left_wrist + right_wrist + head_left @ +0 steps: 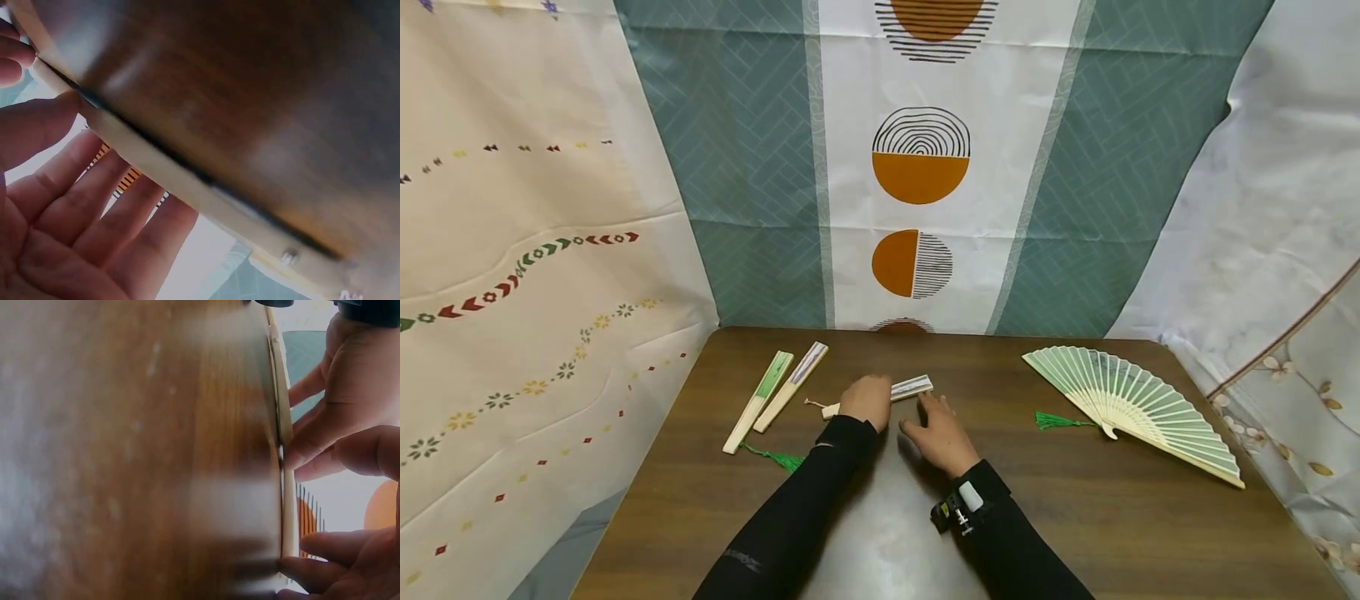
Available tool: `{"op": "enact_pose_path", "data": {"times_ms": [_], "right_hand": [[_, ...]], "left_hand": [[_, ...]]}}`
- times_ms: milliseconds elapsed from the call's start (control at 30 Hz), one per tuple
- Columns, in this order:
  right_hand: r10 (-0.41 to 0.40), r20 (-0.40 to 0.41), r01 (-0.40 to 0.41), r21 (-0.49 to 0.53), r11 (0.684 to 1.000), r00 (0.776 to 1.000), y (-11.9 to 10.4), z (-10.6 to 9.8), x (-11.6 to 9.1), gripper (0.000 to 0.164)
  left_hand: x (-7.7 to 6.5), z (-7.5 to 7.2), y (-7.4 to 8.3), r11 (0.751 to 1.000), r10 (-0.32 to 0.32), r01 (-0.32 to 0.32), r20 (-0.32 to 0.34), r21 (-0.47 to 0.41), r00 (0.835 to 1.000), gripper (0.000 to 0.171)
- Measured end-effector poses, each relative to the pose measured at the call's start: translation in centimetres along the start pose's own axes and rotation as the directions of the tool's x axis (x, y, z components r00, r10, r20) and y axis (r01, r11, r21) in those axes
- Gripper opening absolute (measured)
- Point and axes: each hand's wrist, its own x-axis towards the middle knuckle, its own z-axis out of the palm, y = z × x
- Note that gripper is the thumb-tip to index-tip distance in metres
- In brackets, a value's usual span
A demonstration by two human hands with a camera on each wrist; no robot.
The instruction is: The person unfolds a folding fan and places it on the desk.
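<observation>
A folded fan with a pale printed edge lies slantwise near the middle of the table. My left hand covers part of its length. Seen from the left wrist, the thumb is on the near side of the fan and the fingers are behind it, pinching it. My right hand is at the fan's right end, fingertips touching it, thumb held apart. In the right wrist view, the fingers meet the fan's edge low in the picture.
Two folded fans, one green and one with a purple print, lie side by side at the left. A green tassel trails toward my left forearm. At the right an opened green fan lies spread with its tassel. Cloth hangs behind the table.
</observation>
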Motion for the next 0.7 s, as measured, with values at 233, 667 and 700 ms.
{"op": "enact_pose_path", "data": {"times_ms": [233,667,700], "right_hand": [[0.067,0.044,-0.071,0.105,0.992,0.997,-0.9,-0.7,-0.6,0.075],[0.108,-0.003,-0.103,0.286,0.953,0.994,-0.9,-1.4,-0.4,0.069],[0.113,-0.017,-0.101,0.321,0.942,0.993,-0.9,-1.5,-0.4,0.067]], "left_hand": [[0.0,-0.2,0.7,1.000,0.021,-0.021,-0.019,-0.020,1.000,0.029],[-0.5,-2.3,1.8,0.972,-0.042,0.065,0.103,-0.227,0.994,0.008],[-0.4,-2.1,1.5,0.964,-0.039,0.060,0.087,-0.257,0.995,0.009]]}}
